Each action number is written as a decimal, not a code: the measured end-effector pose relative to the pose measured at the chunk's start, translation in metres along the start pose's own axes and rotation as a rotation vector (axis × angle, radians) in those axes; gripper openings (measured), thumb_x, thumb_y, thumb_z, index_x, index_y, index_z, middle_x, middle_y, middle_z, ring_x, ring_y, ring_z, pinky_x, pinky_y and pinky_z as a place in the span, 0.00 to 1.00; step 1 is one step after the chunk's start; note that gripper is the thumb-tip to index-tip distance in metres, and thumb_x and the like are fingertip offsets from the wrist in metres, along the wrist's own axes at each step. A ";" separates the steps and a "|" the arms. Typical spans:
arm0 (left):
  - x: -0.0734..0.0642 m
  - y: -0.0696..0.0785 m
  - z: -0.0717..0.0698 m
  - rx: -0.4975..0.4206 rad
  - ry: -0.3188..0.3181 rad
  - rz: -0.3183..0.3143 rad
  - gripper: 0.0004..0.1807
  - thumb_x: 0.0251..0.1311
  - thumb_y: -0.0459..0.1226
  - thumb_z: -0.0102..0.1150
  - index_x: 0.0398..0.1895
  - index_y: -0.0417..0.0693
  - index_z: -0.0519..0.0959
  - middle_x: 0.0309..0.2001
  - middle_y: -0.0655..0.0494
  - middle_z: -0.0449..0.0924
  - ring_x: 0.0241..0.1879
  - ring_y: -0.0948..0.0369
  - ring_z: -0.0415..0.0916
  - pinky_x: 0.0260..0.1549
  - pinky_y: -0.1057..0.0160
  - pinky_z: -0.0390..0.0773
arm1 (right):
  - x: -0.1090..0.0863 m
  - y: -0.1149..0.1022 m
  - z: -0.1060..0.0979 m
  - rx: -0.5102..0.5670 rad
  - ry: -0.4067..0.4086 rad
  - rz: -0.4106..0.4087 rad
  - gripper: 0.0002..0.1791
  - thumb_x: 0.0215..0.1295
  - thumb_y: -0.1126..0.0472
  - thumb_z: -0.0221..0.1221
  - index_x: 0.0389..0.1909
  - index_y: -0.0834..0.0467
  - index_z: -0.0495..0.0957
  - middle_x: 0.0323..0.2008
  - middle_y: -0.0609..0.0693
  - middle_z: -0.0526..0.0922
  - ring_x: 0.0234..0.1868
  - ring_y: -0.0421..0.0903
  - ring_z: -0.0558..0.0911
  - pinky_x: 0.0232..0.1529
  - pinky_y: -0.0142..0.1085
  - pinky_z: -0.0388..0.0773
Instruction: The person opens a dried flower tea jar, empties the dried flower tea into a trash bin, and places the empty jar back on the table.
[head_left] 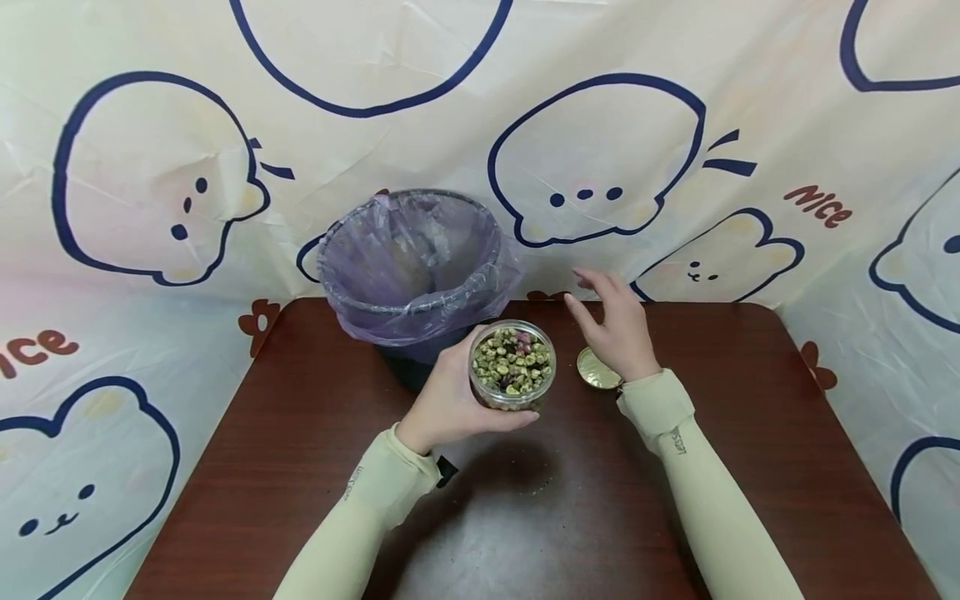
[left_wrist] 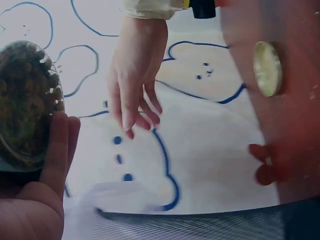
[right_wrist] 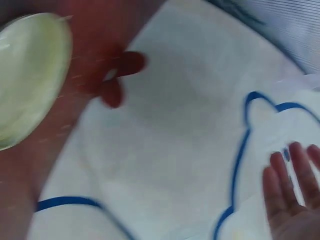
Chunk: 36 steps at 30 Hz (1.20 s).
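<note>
My left hand (head_left: 456, 398) grips a round clear jar (head_left: 512, 365) from its left side, thumb along the near side. Greenish dried flower buds with a few pink ones fill the jar, and its mouth is uncovered. In the left wrist view the jar (left_wrist: 25, 105) shows at the left edge beside the fingers. To its right, my right hand (head_left: 618, 325) hovers with fingers loosely extended and holds nothing. Partly under that hand in the head view, a round gold lid (head_left: 597, 369) lies on the table; it also shows as a blurred lid (right_wrist: 30, 80) in the right wrist view.
Behind the left hand stands a dark trash bin (head_left: 405, 362) lined with a purple plastic bag (head_left: 457, 312). Small crumbs (head_left: 542, 486) lie on the dark red-brown table (head_left: 750, 433). A bear-patterned cloth (head_left: 420, 150) hangs close around the table's back and sides.
</note>
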<state>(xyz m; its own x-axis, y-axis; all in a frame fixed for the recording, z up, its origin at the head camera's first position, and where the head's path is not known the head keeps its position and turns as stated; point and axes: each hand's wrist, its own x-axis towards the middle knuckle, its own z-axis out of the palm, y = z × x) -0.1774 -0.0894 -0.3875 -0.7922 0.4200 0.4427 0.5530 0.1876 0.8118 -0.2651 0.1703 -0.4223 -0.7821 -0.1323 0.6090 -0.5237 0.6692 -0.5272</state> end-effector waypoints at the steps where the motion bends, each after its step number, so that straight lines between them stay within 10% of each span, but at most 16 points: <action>1: 0.002 0.004 -0.003 0.009 0.007 0.012 0.50 0.34 0.40 0.88 0.67 0.51 0.72 0.58 0.60 0.81 0.57 0.61 0.80 0.60 0.58 0.79 | 0.005 -0.006 0.001 0.019 0.022 -0.042 0.23 0.73 0.56 0.64 0.65 0.57 0.78 0.52 0.59 0.81 0.55 0.56 0.81 0.56 0.54 0.77; 18: 0.029 0.035 -0.067 0.169 0.134 0.082 0.53 0.34 0.39 0.88 0.69 0.43 0.71 0.60 0.53 0.81 0.58 0.59 0.79 0.63 0.55 0.77 | 0.061 -0.081 0.037 0.162 -0.004 -0.444 0.20 0.73 0.58 0.51 0.60 0.60 0.80 0.62 0.59 0.79 0.73 0.55 0.71 0.78 0.44 0.61; 25: 0.036 0.033 -0.096 0.195 0.194 -0.032 0.51 0.39 0.38 0.86 0.71 0.46 0.69 0.62 0.55 0.79 0.60 0.61 0.77 0.66 0.53 0.75 | 0.070 -0.090 0.052 0.122 -0.021 -0.526 0.27 0.84 0.47 0.43 0.51 0.61 0.84 0.54 0.57 0.83 0.65 0.54 0.77 0.72 0.45 0.69; 36: 0.044 0.019 -0.133 0.342 0.302 -0.152 0.54 0.43 0.45 0.85 0.75 0.49 0.65 0.64 0.53 0.77 0.63 0.58 0.75 0.66 0.49 0.74 | 0.077 -0.093 0.066 0.099 -0.084 -0.518 0.14 0.77 0.60 0.53 0.33 0.59 0.84 0.31 0.53 0.84 0.45 0.51 0.82 0.69 0.43 0.71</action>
<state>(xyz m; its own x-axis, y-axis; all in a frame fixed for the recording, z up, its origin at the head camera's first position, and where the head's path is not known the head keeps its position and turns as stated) -0.2358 -0.1854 -0.3019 -0.8820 0.0982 0.4609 0.4385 0.5293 0.7264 -0.2989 0.0502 -0.3656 -0.4347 -0.4877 0.7571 -0.8747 0.4286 -0.2261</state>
